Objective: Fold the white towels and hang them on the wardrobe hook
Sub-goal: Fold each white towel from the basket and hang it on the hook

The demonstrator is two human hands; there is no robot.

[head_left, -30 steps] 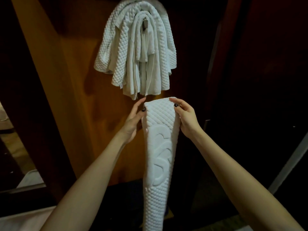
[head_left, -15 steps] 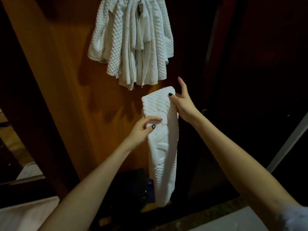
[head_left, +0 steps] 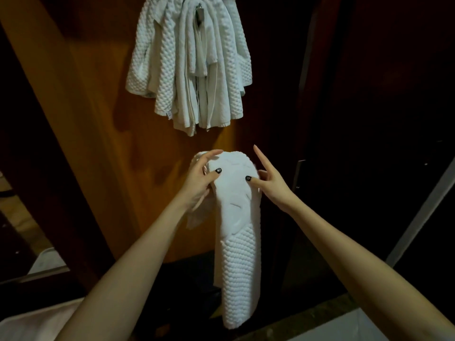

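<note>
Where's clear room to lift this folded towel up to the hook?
Bare wardrobe panel shows between the bottom of the hanging towels and the top of the folded towel, and left of the hanging ones. The hook is crowded: wrapped in towels, only its metal tip showing.

Bedroom: wooden wardrobe (head_left: pixel 98 124), hung towels (head_left: pixel 170 70)

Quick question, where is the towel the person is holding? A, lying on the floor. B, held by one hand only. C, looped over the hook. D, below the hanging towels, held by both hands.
D: the folded towel dangles below the hung towels, with the left hand and right hand both pinching its top end.
</note>
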